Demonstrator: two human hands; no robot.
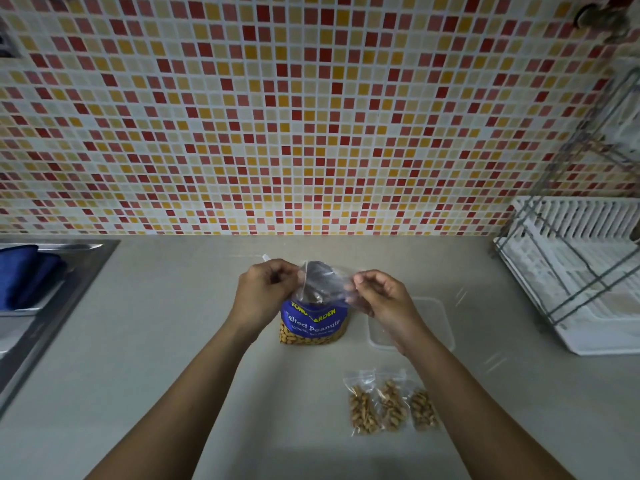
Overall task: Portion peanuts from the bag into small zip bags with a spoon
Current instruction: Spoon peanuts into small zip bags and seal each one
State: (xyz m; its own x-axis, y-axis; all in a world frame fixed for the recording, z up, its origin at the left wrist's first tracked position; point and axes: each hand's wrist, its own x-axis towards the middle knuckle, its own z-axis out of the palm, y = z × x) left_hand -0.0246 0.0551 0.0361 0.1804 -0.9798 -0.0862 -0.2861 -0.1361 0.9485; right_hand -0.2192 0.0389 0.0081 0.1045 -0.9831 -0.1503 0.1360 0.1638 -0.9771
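The left hand (266,289) pinches the left edge of a clear small zip bag (323,284); the right hand (379,296) pinches its right edge; the peanut bag (313,325) stands on the counter (173,341) just below, at 6 o'clock; three filled zip bags (391,407) lie at 5 o'clock.

Glossy plastic peanut bag (313,323); clear film zip bags (391,403); matt smooth counter (173,341); steel sink (69,271).
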